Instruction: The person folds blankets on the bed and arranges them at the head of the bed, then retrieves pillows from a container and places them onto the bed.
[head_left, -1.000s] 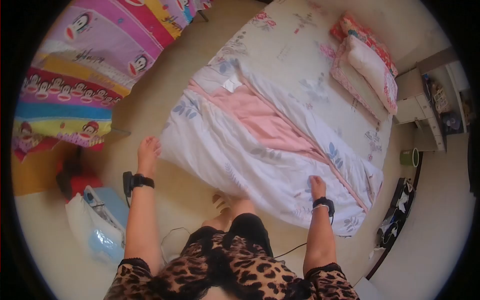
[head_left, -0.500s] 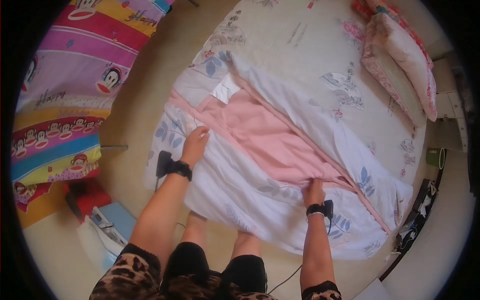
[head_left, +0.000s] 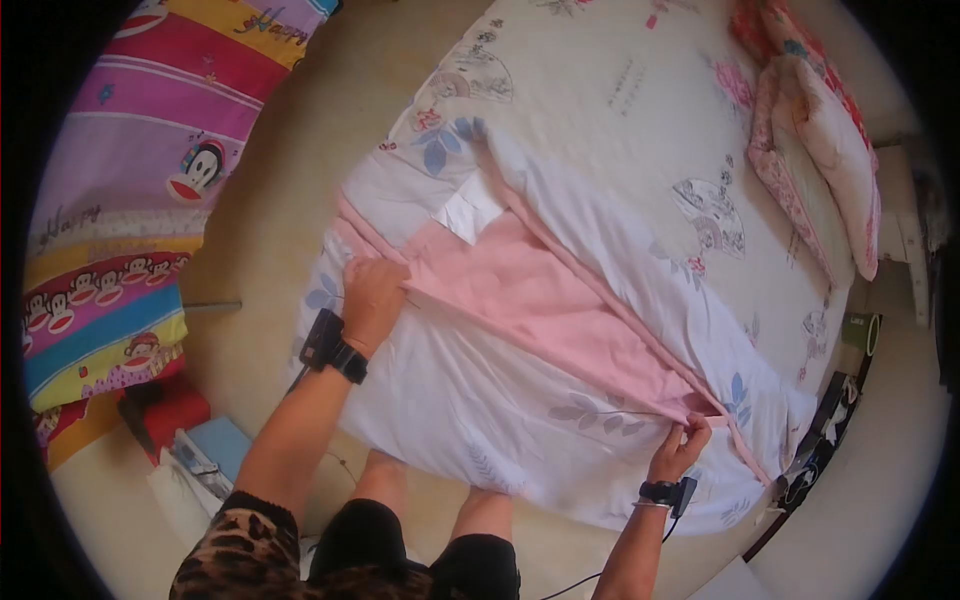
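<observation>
A white duvet cover [head_left: 470, 390] with blue leaf prints lies over the near part of the bed, gaping along a long slit. Pink fabric [head_left: 550, 275] shows inside the slit, and a white patch [head_left: 468, 208] sits near its far left end. My left hand [head_left: 374, 303] is closed on the near edge of the slit at the left; its fingertips are partly hidden. Farther right along that same edge, my right hand [head_left: 680, 447] pinches the cover beside a small dark gap. The edge runs fairly straight between both hands.
The bed sheet [head_left: 620, 110] is pale with fan and flower prints. Pillows [head_left: 825, 150] lie at the upper right. A colourful monkey-print cloth [head_left: 150, 170] hangs at left, above a red object [head_left: 165, 410]. A green container [head_left: 858, 333] stands at right.
My left hand has gone from loosely over the cover to closed on its edge. The right hand has slid right along the edge, and the slit's near edge is straighter.
</observation>
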